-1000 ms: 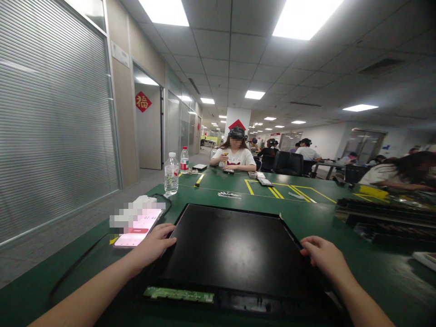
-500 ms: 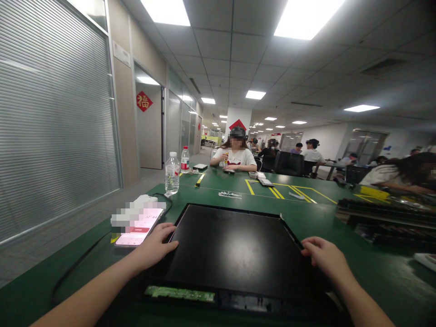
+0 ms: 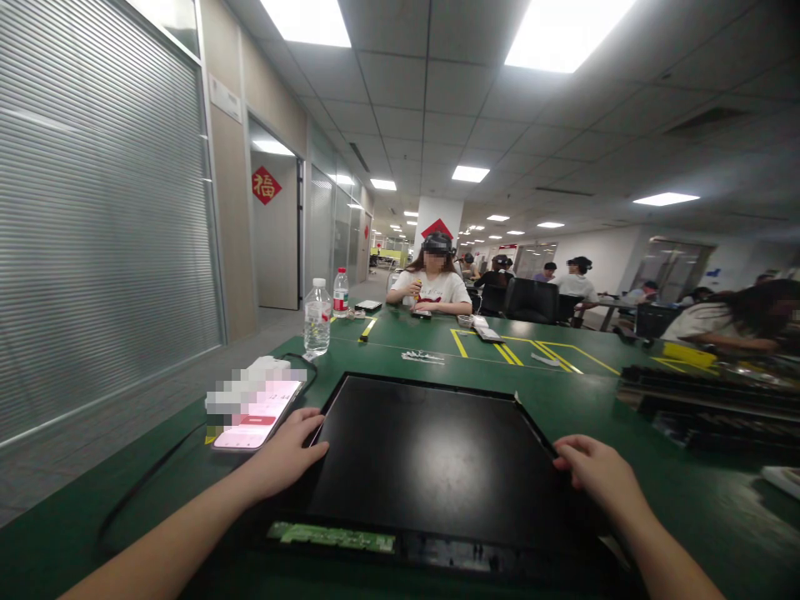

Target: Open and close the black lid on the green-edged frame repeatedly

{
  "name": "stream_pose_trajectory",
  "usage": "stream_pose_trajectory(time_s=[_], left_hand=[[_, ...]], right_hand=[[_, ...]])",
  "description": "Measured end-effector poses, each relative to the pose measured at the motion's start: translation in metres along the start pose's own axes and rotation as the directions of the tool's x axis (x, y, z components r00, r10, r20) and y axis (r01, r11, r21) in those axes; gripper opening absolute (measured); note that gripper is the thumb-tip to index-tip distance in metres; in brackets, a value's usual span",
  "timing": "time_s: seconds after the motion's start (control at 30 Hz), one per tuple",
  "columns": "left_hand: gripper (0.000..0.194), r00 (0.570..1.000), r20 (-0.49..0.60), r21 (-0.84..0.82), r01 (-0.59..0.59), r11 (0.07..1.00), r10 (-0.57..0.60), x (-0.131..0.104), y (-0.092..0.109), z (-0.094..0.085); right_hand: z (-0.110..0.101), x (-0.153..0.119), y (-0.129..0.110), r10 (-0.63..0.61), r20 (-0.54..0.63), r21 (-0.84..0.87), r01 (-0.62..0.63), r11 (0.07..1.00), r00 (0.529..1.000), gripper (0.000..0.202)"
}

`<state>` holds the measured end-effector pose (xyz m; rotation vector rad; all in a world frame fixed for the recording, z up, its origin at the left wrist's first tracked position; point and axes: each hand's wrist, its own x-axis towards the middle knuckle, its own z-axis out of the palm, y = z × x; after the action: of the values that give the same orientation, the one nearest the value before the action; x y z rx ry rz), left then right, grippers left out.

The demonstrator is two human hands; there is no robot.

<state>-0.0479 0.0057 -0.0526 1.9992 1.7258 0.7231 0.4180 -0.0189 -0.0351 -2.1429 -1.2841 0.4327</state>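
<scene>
A black flat display panel (image 3: 431, 458) lies on the green table in front of me, its dark face up and reflecting a ceiling light. Along its near edge runs a green circuit board (image 3: 331, 537). My left hand (image 3: 292, 450) grips the panel's left edge, thumb on top and fingers at the side. On the opposite edge, my right hand (image 3: 587, 467) pinches the frame with thumb and curled fingers. Just beyond my left hand lies a phone (image 3: 250, 425) with a lit pink screen, partly blurred out.
Two plastic bottles stand at the back left, a large clear bottle (image 3: 317, 318) and a red-capped bottle (image 3: 340, 293). Black frame parts (image 3: 700, 408) are stacked at the right, near a yellow tray (image 3: 687, 355). A person (image 3: 431, 287) sits across the green table (image 3: 375, 342).
</scene>
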Motion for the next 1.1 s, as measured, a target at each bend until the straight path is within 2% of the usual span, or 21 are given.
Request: stream_pose_trajectory(time_s=[0.27,0.4,0.57,0.63,0.8,1.0,1.1], left_hand=[[0.058,0.998,0.002,0.031,-0.058,0.998,0.057,-0.001,-0.003,0.004],[0.061,0.996,0.016,0.049,-0.09,0.995,0.089,-0.004,-0.002,-0.003],[0.057,0.976,0.053,0.073,-0.216,0.974,0.212,-0.007,-0.002,-0.012],[0.056,0.971,0.07,0.082,-0.232,0.969,0.227,-0.008,-0.001,-0.012],[0.058,0.954,0.172,0.079,-0.263,0.961,0.247,-0.016,0.006,-0.015],[0.056,0.887,0.322,-0.033,-0.339,0.94,0.331,-0.024,0.021,-0.023],[0.052,0.868,0.36,-0.055,-0.347,0.936,0.343,-0.026,0.028,-0.027]], right_hand=[[0.002,0.002,0.001,-0.015,-0.001,-0.011,0.015,1.0,1.0,0.029],[0.002,0.003,0.003,-0.004,0.002,-0.02,0.004,1.0,1.0,0.03],[0.0,0.0,-0.001,0.003,0.0,-0.033,-0.003,0.999,1.0,0.03],[-0.001,-0.001,-0.002,0.002,-0.003,-0.03,-0.002,1.0,1.0,0.029],[-0.001,0.0,-0.001,-0.006,-0.008,-0.008,0.006,1.0,1.0,0.029],[-0.002,-0.002,-0.001,-0.01,-0.008,0.003,0.011,1.0,1.0,0.028],[-0.002,-0.003,-0.003,-0.008,-0.011,0.01,0.008,1.0,1.0,0.027]])
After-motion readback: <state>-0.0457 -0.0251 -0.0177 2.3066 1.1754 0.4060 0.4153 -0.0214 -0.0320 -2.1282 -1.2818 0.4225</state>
